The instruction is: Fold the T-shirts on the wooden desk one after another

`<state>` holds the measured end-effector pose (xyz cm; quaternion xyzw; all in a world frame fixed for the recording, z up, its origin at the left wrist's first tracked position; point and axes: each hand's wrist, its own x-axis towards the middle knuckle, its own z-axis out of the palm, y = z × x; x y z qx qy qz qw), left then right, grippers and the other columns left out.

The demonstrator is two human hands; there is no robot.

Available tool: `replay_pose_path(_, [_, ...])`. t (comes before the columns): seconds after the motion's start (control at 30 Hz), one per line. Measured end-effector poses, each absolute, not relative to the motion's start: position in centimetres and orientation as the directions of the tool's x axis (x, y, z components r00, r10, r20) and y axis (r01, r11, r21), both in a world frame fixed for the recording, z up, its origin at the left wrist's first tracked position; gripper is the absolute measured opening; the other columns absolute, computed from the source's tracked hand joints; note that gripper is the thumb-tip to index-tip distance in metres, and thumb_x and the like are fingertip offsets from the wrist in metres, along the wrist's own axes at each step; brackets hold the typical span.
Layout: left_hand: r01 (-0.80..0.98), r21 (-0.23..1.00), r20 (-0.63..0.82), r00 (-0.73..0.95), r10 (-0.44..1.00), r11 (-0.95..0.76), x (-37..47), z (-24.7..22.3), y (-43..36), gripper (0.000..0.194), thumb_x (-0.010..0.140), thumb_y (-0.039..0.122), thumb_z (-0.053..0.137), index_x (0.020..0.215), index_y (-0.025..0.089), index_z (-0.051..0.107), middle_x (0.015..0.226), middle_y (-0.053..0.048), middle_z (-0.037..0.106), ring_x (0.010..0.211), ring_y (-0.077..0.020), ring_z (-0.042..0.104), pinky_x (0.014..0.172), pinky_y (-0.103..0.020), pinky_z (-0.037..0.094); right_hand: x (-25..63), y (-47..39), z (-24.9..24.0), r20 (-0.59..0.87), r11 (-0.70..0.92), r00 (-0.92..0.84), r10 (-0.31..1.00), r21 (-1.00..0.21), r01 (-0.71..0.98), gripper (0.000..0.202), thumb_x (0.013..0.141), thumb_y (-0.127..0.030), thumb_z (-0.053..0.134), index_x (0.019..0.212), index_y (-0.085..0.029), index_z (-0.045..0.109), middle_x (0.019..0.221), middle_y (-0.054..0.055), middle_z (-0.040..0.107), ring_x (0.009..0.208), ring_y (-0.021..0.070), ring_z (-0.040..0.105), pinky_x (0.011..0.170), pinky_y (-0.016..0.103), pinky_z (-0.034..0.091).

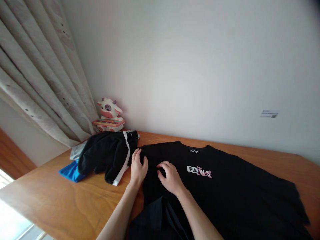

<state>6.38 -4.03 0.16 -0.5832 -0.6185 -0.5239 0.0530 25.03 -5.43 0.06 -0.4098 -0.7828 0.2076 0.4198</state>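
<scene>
Left hand: the left hand is part-open, fingers together and gently bent, thumb apart; it rests at the shirt's left sleeve, with no cloth visibly pinched.
Right hand: the right hand is loosely curled, a gap between thumb and forefinger; it is over the shirt, left of the print, gripping nothing visible.
Black T-shirt: the black T-shirt lies spread front up across the middle and right of the surface, collar at the far side.
Print: the chest print has "PA" on a white block, then pink lettering.
Near edge: dark folded fabric bunches up beside the forearms; whether it belongs to the shirt, I cannot tell.
Left pile: a black garment with a white stripe lies over blue cloth and pale grey cloth.
Far left: a cow toy with a keyboard sits behind the pile, near a patterned curtain.
Wall: a small label shows at right.
</scene>
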Motion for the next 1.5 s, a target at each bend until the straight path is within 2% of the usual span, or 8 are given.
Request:
replay_pose_path(0.2, [0.727,0.067,0.660,0.482,0.577,-0.683,9.7,3.7,-7.4,0.055,0.089,0.008,0.045,0.140,0.025,0.055,0.147,-0.009,0.057,0.146,-0.0268,0.038,0.120,-0.053,0.032,26.0,-3.5,-0.3,0.214,0.214,0.072,0.974,-0.977,0.003,0.050,0.098,-0.058,0.038,0.122,-0.021,0.061,0.123,0.010,0.069,0.113,0.0241,0.065,0.095,0.038,0.054])
replay_pose_path(0.3, [0.637,-0.024,0.567,0.644,0.514,-0.771,10.9,4.3,-8.1,0.050,0.087,0.007,0.048,0.128,0.030,0.064,0.147,-0.005,0.057,0.143,-0.0260,0.042,0.120,-0.052,0.031,26.8,-2.8,-0.5,0.129,0.140,0.188,0.974,-0.989,-0.050,0.060,0.095,-0.064,0.040,0.134,-0.021,0.054,0.133,0.010,0.064,0.126,0.0249,0.059,0.100,0.039,0.052])
replay_pose_path(0.47, [0.747,0.080,0.622,0.480,0.619,-0.660,10.2,3.5,-7.7,0.063,0.073,0.009,0.064,0.133,0.026,0.055,0.149,-0.011,0.050,0.139,-0.0320,0.041,0.115,-0.055,0.037,27.1,-2.5,-1.5,0.110,0.106,0.172,0.979,-0.994,0.033,0.085,0.080,-0.059,0.069,0.149,-0.022,0.036,0.128,0.011,0.066,0.113,0.0259,0.067,0.098,0.039,0.054])
replay_pose_path(0.7, [0.843,0.427,0.498,0.082,0.863,-0.327,8.6,2.9,-7.5,0.077,0.063,0.008,0.060,0.138,0.022,0.045,0.129,-0.013,0.057,0.110,-0.0292,0.063,0.095,-0.043,0.053,28.8,-2.5,-1.2,0.233,0.226,0.010,0.972,-0.950,0.214,0.090,0.076,-0.030,0.065,0.156,-0.024,0.024,0.138,0.012,0.056,0.124,0.0248,0.058,0.108,0.045,0.045])
replay_pose_path(0.97, [0.773,0.538,0.504,0.024,0.863,-0.336,8.6,2.8,-7.5,0.053,0.072,0.007,0.056,0.122,0.024,0.052,0.108,-0.004,0.067,0.083,-0.0192,0.070,0.080,-0.033,0.056,31.0,-4.2,0.5,0.256,0.399,-0.375,0.891,-0.836,0.377,0.083,0.069,-0.020,0.068,0.147,-0.032,0.043,0.158,0.009,0.032,0.150,0.0270,0.028,0.120,0.051,0.025])
replay_pose_path(1.1, [0.753,0.561,0.546,-0.026,0.837,-0.343,8.4,2.3,-7.1,0.043,0.075,0.010,0.058,0.116,0.024,0.055,0.103,-0.003,0.068,0.088,-0.0201,0.070,0.083,-0.033,0.057,31.7,-3.7,-0.1,0.230,0.374,-0.359,0.905,-0.833,0.409,0.068,0.068,-0.023,0.074,0.134,-0.027,0.059,0.151,0.011,0.041,0.138,0.0273,0.046,0.114,0.047,0.038])
replay_pose_path(1.3, [0.737,0.599,0.544,-0.088,0.835,-0.313,8.4,1.7,-6.8,0.040,0.074,0.013,0.058,0.112,0.025,0.057,0.096,-0.002,0.068,0.088,-0.0211,0.070,0.081,-0.034,0.058,32.6,-3.2,-0.1,0.235,0.369,-0.347,0.908,-0.839,0.399,0.040,0.076,-0.022,0.067,0.115,-0.025,0.071,0.100,0.003,0.069,0.084,0.0176,0.064,0.084,0.037,0.056])
replay_pose_path(1.5, [0.723,0.624,0.530,-0.115,0.840,-0.295,8.4,1.6,-6.7,0.036,0.075,0.016,0.059,0.110,0.025,0.056,0.097,-0.003,0.067,0.088,-0.0217,0.069,0.080,-0.035,0.057,33.1,-3.9,0.0,0.257,0.389,-0.381,0.888,-0.861,0.328,0.069,0.070,-0.019,0.071,0.137,-0.027,0.055,0.130,0.007,0.056,0.105,0.0182,0.063,0.094,0.036,0.054])
